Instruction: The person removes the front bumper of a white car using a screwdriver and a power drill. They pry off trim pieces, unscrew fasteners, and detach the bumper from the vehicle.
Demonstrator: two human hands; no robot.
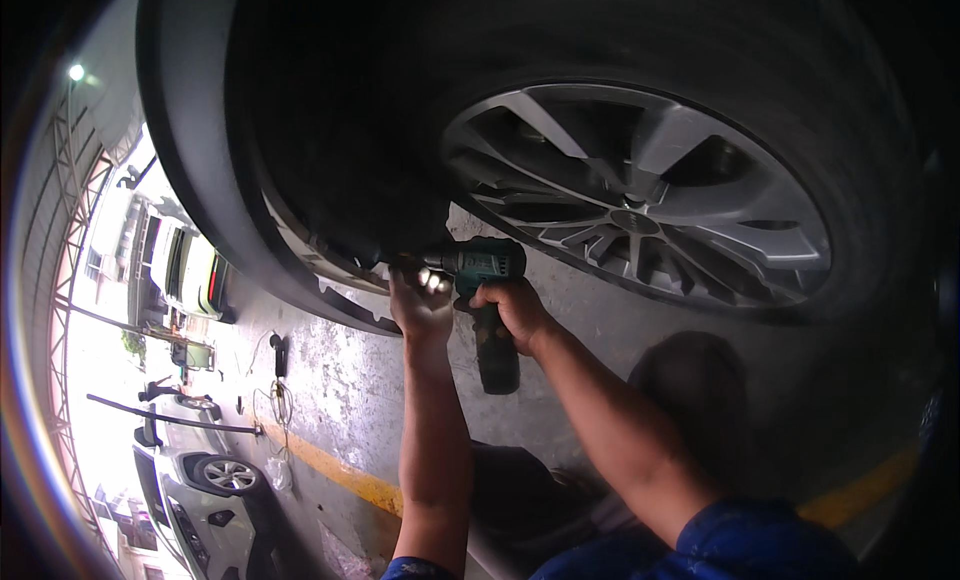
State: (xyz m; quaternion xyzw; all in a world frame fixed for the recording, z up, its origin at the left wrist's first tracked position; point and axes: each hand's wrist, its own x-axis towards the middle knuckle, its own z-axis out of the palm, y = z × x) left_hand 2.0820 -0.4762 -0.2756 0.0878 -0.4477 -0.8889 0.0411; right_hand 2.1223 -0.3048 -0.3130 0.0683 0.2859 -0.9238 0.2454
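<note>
My right hand (pixel 508 310) grips the handle of a green and black cordless drill (pixel 488 262), held under the car's wheel arch beside a silver alloy wheel (pixel 635 215) with a black tyre. My left hand (pixel 418 298) is raised at the drill's front end, fingers curled and lit by a bright spot; what they hold is hidden. The drill's nose points left toward the lower edge of the arch trim (pixel 350 310), where shadow hides the exact contact. The dark wheel arch (pixel 185 130) curves over both hands.
A white car (pixel 175 510) and a light green vehicle (pixel 195 270) stand at the left under a truss roof. Cables (pixel 282 410) and a black tool (pixel 279 355) lie on the concrete floor near a yellow line (pixel 360 480). My knee (pixel 690 370) is below the wheel.
</note>
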